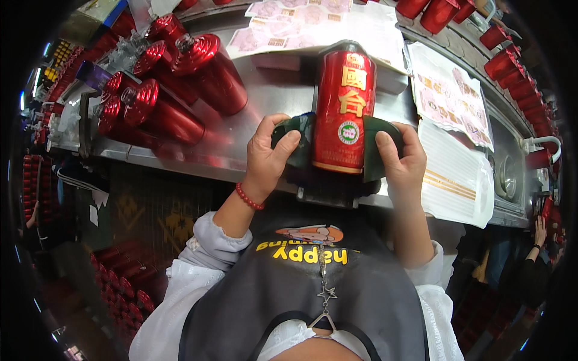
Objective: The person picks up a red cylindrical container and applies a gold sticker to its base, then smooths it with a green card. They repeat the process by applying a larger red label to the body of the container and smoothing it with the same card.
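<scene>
A red cylindrical bottle (pixel 345 108) with gold characters and a round green-and-white emblem lies in a dark cradle in front of me, its base end towards me. At its left side my left hand (pixel 273 144) grips a dark green flexible pad (pixel 301 140), thumb on top. On the other side my right hand (pixel 402 149) holds a second dark green pad (pixel 374 146) the same way. Both pads reach the bottle's sides near its lower end. Whether the pads are joined beneath the bottle cannot be told.
Several red bottles (pixel 216 76) with ridged, flared ends stand on the metal bench (pixel 271 90) at left. Printed decal sheets (pixel 311 25) lie beyond the bottle; more decal sheets (pixel 451 99) and white striped sheets (pixel 456 171) are at right. Further right, a co-worker's hand (pixel 540 231) shows.
</scene>
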The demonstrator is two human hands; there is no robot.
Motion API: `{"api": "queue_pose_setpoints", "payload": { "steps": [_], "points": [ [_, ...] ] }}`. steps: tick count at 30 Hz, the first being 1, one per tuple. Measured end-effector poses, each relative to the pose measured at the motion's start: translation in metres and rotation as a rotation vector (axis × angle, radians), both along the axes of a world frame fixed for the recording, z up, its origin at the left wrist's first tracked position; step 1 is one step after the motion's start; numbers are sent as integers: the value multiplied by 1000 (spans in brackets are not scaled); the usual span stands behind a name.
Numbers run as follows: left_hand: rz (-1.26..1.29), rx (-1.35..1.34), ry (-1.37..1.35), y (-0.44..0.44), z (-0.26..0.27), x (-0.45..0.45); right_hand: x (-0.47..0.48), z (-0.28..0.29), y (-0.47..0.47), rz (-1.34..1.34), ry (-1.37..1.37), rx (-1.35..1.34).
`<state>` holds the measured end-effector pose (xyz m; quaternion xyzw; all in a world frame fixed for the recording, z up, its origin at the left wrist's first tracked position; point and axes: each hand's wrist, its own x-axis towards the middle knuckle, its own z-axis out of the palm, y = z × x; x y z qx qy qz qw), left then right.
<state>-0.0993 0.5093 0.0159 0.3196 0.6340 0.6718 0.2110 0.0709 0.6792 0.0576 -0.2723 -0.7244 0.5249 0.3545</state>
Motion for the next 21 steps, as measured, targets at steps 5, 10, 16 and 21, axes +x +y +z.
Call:
{"api": "queue_pose_setpoints", "payload": {
  "steps": [5,10,16,21],
  "points": [
    [-42,-249,244,-7,4,-24,3,47,1,317,-123,711],
    [-129,-126,1254,12,55,-28,9,30,16,119,-8,149],
    [-417,-36,1493,41,67,-43,11,20,19,44,-42,160],
    [-421,25,1513,62,71,-58,9,13,28,31,-69,218]
  ]
}}
